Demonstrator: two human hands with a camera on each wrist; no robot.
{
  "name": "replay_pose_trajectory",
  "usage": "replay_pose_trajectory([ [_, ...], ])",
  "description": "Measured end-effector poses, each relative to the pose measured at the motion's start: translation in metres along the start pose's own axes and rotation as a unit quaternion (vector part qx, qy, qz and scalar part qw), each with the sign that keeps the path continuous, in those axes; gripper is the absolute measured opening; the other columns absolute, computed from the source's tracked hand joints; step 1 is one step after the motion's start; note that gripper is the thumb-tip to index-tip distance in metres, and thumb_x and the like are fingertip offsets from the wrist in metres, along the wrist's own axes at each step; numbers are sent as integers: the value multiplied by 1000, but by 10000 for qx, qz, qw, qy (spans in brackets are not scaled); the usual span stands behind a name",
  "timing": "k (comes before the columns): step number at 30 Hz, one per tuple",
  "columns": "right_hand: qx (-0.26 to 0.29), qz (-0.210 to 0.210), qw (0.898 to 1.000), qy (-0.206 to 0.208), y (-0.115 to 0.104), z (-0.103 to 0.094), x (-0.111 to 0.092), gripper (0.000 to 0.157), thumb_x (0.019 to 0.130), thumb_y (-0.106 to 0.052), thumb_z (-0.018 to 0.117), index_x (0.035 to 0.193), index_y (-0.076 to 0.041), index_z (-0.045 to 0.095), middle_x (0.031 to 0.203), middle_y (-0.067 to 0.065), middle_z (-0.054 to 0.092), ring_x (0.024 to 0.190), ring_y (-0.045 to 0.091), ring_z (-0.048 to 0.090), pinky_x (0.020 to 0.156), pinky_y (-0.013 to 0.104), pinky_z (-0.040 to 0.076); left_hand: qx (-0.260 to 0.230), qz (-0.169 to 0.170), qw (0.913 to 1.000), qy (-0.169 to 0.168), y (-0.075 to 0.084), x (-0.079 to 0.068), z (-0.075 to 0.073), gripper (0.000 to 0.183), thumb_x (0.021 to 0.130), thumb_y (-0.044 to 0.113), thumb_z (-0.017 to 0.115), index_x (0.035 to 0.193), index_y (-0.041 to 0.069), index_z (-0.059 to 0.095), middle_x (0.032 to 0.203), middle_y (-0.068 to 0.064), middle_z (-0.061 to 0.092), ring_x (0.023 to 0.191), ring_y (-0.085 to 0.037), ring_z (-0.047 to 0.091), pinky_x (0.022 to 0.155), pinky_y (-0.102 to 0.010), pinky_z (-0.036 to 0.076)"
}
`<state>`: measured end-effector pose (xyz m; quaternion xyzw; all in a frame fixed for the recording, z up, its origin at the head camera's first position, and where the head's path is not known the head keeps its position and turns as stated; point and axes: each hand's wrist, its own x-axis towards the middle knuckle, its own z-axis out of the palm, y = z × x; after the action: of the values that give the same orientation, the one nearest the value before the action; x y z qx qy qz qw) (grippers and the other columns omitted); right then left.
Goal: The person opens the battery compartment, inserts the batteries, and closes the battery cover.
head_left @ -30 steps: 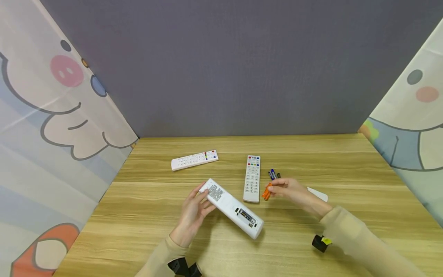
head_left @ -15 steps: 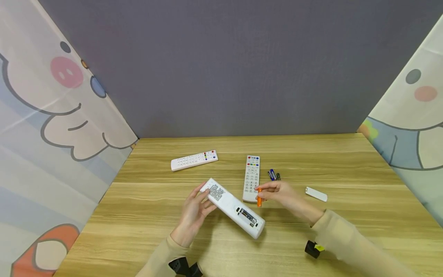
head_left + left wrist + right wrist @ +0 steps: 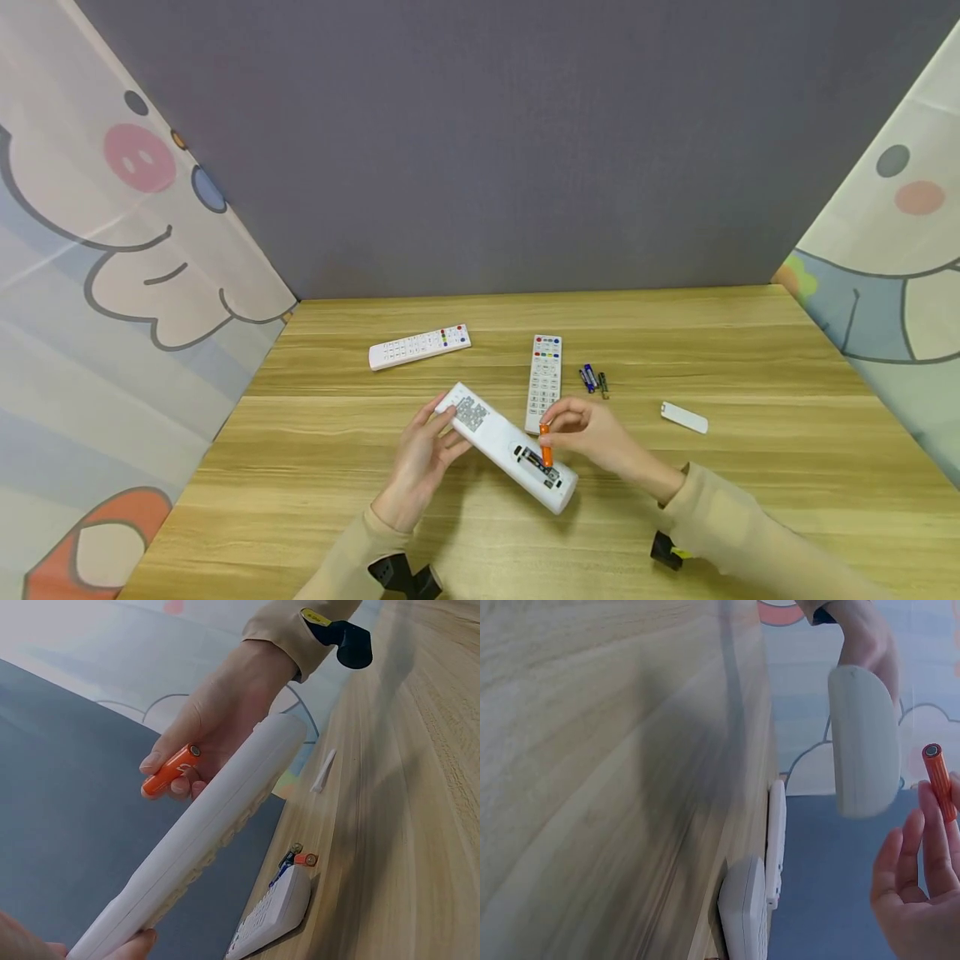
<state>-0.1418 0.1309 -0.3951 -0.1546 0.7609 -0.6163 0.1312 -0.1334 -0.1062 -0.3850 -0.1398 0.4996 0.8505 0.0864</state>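
My left hand grips one end of a white remote control, tilted above the table with its back up. The battery compartment near its far end is uncovered, and a dark shape lies in it. An orange battery is pinched upright between the thumb and fingers of my right hand, overlapping the compartment in the head view. In the left wrist view, the battery appears above the remote's back. Beyond the remote's end, the right wrist view shows the battery at my fingertips.
Two more white remotes lie buttons up, one at the left and one in the middle. Several dark batteries lie right of the middle one. The left wrist view shows another orange battery. A white battery cover rests farther right.
My right hand has carried the orange battery left, from beside the middle remote to over the compartment, and the battery has turned upright. My left hand and its remote have barely moved.
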Motion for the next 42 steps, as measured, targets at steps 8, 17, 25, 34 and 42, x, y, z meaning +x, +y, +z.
replay_pose_trajectory([
  [8, -187, -231, 9996, 0, -2, 8, -3, 28, 75, -14, 73, 95, 2, 61, 85, 15, 67, 71, 7, 61, 62, 18, 49, 116, 5, 9999, -12, 0, 1, 2, 46, 94, 4, 44, 137, -1, 30, 102, -6, 57, 85, -15, 62, 84, -35, 53],
  [17, -563, -667, 9961, 143, 0, 13, -5, 23, 74, -18, 74, 91, -6, 65, 81, 6, 68, 72, 6, 61, 65, 21, 49, 143, 20, 9999, -49, 0, 2, 3, 46, 94, 4, 42, 138, -2, 28, 102, -5, 56, 84, -15, 61, 83, -34, 54],
  [25, -907, -792, 9924, 258, 0, 15, -7, 21, 75, -22, 74, 90, -9, 67, 80, 2, 67, 76, 4, 59, 68, 24, 50, 158, 14, 9999, -68, 0, 1, 3, 46, 95, 4, 40, 138, -2, 27, 103, -6, 55, 84, -15, 61, 82, -34, 54],
  [34, -1141, -1485, 9816, 374, 3, 19, -9, 17, 74, -18, 75, 88, -9, 69, 82, 1, 65, 76, 4, 58, 69, 27, 54, 138, 25, 9999, 8, -1, 1, 2, 45, 95, 5, 41, 138, -3, 28, 104, -7, 56, 82, -14, 62, 80, -31, 55],
  [42, -1303, -2143, 9672, 394, 10, 22, -9, 14, 75, -12, 74, 87, -8, 69, 83, 2, 63, 77, 4, 56, 64, 23, 55, 118, 70, 9999, 54, -1, 1, 2, 44, 95, 4, 41, 137, -3, 28, 103, -6, 56, 81, -14, 62, 77, -29, 56],
])
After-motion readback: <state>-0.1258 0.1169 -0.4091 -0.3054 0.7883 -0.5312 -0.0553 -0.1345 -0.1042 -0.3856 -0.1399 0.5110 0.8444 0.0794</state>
